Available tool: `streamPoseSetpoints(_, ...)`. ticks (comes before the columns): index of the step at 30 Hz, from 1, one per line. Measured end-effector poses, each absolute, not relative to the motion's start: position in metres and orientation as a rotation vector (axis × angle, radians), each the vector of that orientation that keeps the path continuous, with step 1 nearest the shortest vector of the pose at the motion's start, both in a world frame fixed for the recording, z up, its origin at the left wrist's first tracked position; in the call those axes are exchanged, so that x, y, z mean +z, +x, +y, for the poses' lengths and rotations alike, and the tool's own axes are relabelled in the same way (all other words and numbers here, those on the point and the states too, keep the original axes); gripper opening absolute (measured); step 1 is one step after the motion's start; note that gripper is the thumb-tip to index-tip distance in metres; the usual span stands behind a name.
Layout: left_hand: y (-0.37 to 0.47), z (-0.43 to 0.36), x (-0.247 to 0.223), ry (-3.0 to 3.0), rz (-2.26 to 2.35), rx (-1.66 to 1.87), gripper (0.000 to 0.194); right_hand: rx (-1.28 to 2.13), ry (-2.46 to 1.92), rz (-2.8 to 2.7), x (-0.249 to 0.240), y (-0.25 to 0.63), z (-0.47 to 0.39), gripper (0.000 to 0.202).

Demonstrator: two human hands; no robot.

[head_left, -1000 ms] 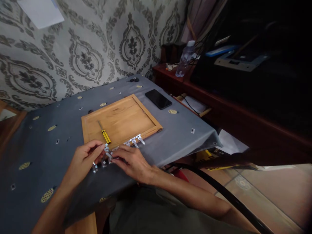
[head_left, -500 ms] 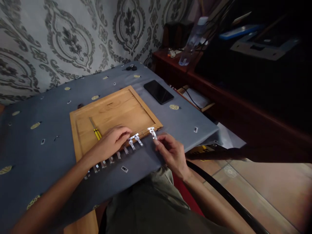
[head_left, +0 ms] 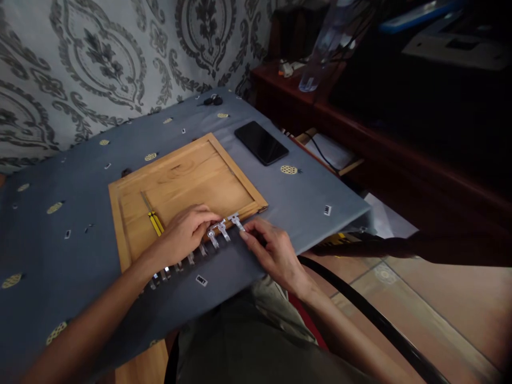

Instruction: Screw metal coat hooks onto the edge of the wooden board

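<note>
Silver clip [head_left: 235, 218] at the wooden panel's [head_left: 188, 178] near edge — right hand [head_left: 278, 256] pinches its tail. Left hand [head_left: 184, 234] at the neighbouring clips [head_left: 213, 239], grip unclear. Looks like aligning work; seating it calls for a light, level touch.

The flat rectangular wooden panel [head_left: 188, 181] is honey-brown with darker grain; the slim screwdriver [head_left: 155, 220] has a yellow handle with black stripes. The dark blue-grey cloth [head_left: 92, 197] bears yellow pineapples and small white-and-black labels. The papered wall [head_left: 100, 58] shows dark grey damask medallions on pale grey.
</note>
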State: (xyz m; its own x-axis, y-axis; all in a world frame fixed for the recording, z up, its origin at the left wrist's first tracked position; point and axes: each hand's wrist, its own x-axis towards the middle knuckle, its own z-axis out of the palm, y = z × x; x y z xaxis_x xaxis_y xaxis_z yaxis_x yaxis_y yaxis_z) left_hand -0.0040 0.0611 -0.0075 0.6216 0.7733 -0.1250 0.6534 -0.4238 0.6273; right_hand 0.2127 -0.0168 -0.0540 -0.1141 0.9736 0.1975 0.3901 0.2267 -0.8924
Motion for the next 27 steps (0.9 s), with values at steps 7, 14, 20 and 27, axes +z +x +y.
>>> streamPoseSetpoints(7,-0.0043,0.0591,-0.0057,2.189,1.117,0.229,0.038,0.839,-1.313,-1.690,-0.0530,0.2109,-0.0156,0.019)
streamPoseSetpoints(14,-0.0056,0.0596,-0.0074,2.159,1.126,0.259,0.034,0.812,-1.319,-1.703,-0.0543,0.2107,-0.0153,0.020)
streamPoseSetpoints(20,-0.0048,0.0597,-0.0048,2.163,1.117,0.235,0.036,0.822,-1.322,-1.705,-0.0541,0.2110,-0.0155,0.019)
streamPoseSetpoints(27,-0.0038,0.0618,-0.0051,2.167,1.081,0.242,0.035,0.796,-1.315,-1.725,-0.0564,0.2103,-0.0155,0.017)
